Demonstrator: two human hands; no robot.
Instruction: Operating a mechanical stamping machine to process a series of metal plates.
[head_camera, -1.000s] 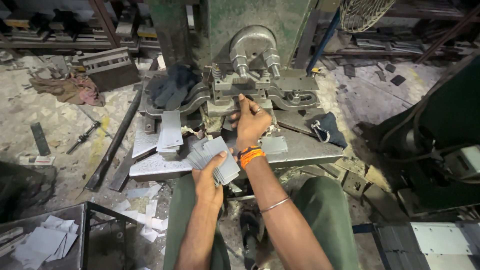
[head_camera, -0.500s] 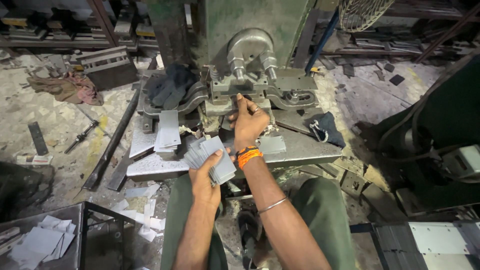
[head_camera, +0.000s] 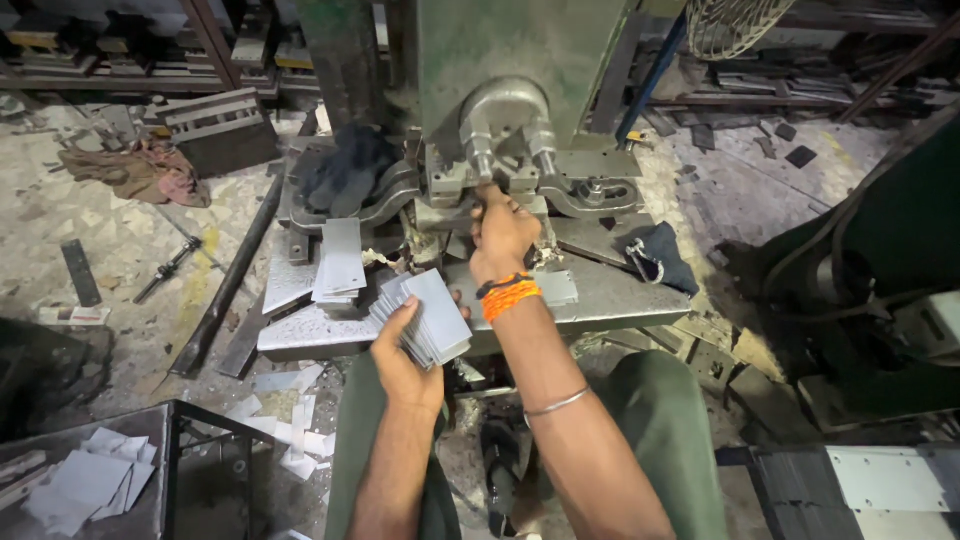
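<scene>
- A fanned stack of thin grey metal plates (head_camera: 425, 318) is sitting in the left hand (head_camera: 408, 352), held up over the near edge of the steel press bed (head_camera: 600, 300), just in front of the person's lap.
- The left hand's fingers are curling under and round the stack, thumb on top — closed on it.
- The right hand (head_camera: 503, 232) is reaching forward to the press die (head_camera: 505, 180), its fingers bunched at the tooling; whether they are pinching a plate there, I cannot tell.
- An orange and black wrist band (head_camera: 508, 295) is circling the right wrist, and a thin metal bangle (head_camera: 557, 402) is lying further down that forearm.
- A second pile of plates (head_camera: 340, 262) is resting on the bed's left side, just beside the held stack.
- A dark cloth (head_camera: 660, 255) is lying on the bed to the right, another dark cloth (head_camera: 345, 165) at the back left.
- The green press column (head_camera: 520, 45) is rising behind the die.
- On the floor — a long iron bar (head_camera: 225, 290) is leaning at the bed's left, loose grey plates (head_camera: 85, 480) are lying in a dark bin at lower left.
</scene>
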